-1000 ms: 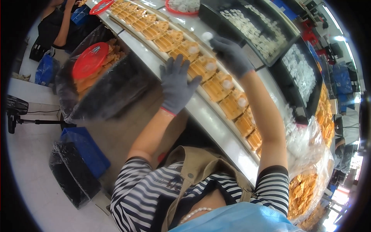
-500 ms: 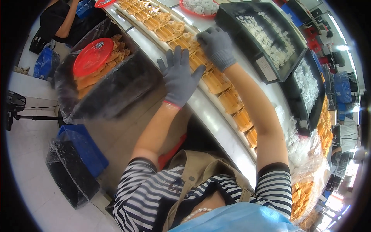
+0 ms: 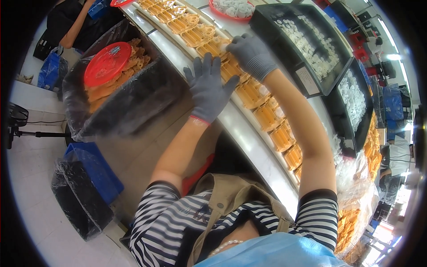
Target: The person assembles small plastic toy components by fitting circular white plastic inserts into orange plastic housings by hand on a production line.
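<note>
A row of yellow-orange molded plastic parts (image 3: 254, 95) runs diagonally along the bench; some hold small white pieces. My left hand (image 3: 208, 91), in a grey glove, spreads its fingers at the near side of the row, fingertips against one part, holding nothing. Across from it, my right hand (image 3: 252, 54), gloved likewise, bends its fingers down over the same stretch. A whitish piece shows by its fingertips; what they pinch, if anything, is hidden under the glove.
Beyond the row stand a black bin (image 3: 307, 49) of white rings, another black bin (image 3: 353, 95) of white pieces and a red tray (image 3: 231, 10). At left, a lined box (image 3: 129, 102) holds orange parts and a red plate (image 3: 107, 64). Another person's arm (image 3: 78, 24) shows upper left.
My right hand has shifted slightly right and down, still with bent fingers. The left hand has barely moved. More white pieces show in the parts below my right wrist.
</note>
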`<state>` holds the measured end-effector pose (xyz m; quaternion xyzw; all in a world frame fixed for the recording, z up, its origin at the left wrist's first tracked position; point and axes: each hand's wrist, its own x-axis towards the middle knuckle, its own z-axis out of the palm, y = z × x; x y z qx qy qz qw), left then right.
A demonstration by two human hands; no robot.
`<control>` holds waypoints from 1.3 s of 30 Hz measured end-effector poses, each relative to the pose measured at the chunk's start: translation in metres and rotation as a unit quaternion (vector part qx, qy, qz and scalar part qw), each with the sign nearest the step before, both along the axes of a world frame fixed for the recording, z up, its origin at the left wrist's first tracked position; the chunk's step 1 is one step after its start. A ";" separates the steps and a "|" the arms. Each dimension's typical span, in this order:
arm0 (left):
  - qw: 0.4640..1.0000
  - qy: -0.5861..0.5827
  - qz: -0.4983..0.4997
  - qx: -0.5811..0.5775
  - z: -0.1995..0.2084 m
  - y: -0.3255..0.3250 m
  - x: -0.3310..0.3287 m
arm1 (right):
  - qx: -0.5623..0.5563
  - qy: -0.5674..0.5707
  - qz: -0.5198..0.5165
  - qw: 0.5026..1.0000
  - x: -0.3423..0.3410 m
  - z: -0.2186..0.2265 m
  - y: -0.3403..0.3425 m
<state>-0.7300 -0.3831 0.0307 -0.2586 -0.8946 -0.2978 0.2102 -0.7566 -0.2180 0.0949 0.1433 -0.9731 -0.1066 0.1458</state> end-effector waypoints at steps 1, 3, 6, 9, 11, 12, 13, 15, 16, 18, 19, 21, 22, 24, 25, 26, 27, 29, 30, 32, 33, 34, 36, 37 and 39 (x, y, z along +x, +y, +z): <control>1.000 0.002 -0.002 0.000 0.000 0.000 0.001 | -0.027 -0.006 -0.010 1.000 0.003 0.000 0.001; 1.000 0.001 -0.002 -0.005 0.000 0.001 0.002 | -0.083 -0.008 -0.036 0.996 0.010 0.006 0.001; 1.000 0.024 0.000 -0.003 -0.005 -0.002 0.003 | -0.175 0.014 -0.057 0.983 0.035 0.024 0.003; 0.999 0.030 -0.005 0.014 -0.003 -0.003 0.003 | -0.244 0.037 -0.051 0.968 0.081 0.050 0.018; 0.999 0.033 -0.006 -0.004 -0.004 -0.007 0.002 | -0.269 0.034 -0.067 0.960 0.115 0.054 0.037; 0.999 0.043 -0.003 -0.015 -0.001 -0.007 0.002 | -0.257 0.037 -0.092 0.961 0.137 0.059 0.049; 0.999 0.042 -0.006 -0.024 -0.001 -0.008 0.001 | -0.271 0.033 -0.119 0.955 0.159 0.066 0.058; 0.998 0.053 -0.012 -0.036 -0.003 -0.003 -0.003 | -0.256 0.040 -0.179 0.949 0.200 0.074 0.089; 0.997 0.061 -0.007 -0.045 -0.002 0.000 -0.003 | -0.227 0.052 -0.210 0.949 0.220 0.076 0.108; 0.997 0.065 -0.020 -0.032 0.000 0.004 0.004 | -0.295 0.044 -0.292 0.909 0.260 0.083 0.137; 0.996 0.062 -0.054 -0.016 0.000 0.001 0.013 | -0.307 0.045 -0.328 0.892 0.276 0.080 0.155; 0.988 0.067 -0.136 0.006 0.010 0.012 0.040 | -0.323 0.062 -0.372 0.868 0.313 0.078 0.199; 0.986 0.072 -0.152 0.012 0.013 0.016 0.055 | -0.335 0.072 -0.370 0.863 0.327 0.077 0.220; 0.970 0.075 -0.228 0.032 0.014 0.021 0.076 | -0.350 0.086 -0.364 0.859 0.338 0.076 0.249; 0.967 0.078 -0.240 0.034 0.012 0.021 0.082 | -0.408 0.078 -0.400 0.817 0.335 0.074 0.259; 0.964 0.082 -0.251 0.039 0.008 0.021 0.087 | -0.463 0.072 -0.431 0.771 0.329 0.070 0.275; 0.962 0.091 -0.255 0.040 0.002 0.024 0.090 | -0.419 0.049 -0.438 0.794 0.326 0.065 0.291; 0.961 0.088 -0.257 0.057 -0.001 0.027 0.090 | -0.285 -0.026 -0.470 0.835 0.317 0.050 0.334; 0.964 0.077 -0.246 0.064 -0.001 0.024 0.089 | -0.197 -0.080 -0.487 0.847 0.309 0.048 0.345; 0.964 0.069 -0.246 0.072 -0.001 0.026 0.090 | -0.263 -0.152 -0.425 0.853 0.312 0.043 0.377; 0.965 0.057 -0.243 0.076 -0.001 0.028 0.091 | -0.245 -0.151 -0.383 0.878 0.317 0.036 0.396; 0.961 0.057 -0.258 0.082 -0.001 0.033 0.093 | -0.225 -0.149 -0.347 0.898 0.327 0.027 0.413; 0.966 0.058 -0.239 0.084 -0.004 0.030 0.092 | -0.343 -0.169 -0.468 0.797 0.290 0.020 0.399; 0.969 0.047 -0.228 0.084 -0.009 0.030 0.092 | -0.378 -0.099 -0.402 0.828 0.294 0.000 0.405; 0.978 0.054 -0.197 0.050 -0.013 0.013 0.087 | -0.268 -0.198 -0.468 0.819 0.248 0.007 0.359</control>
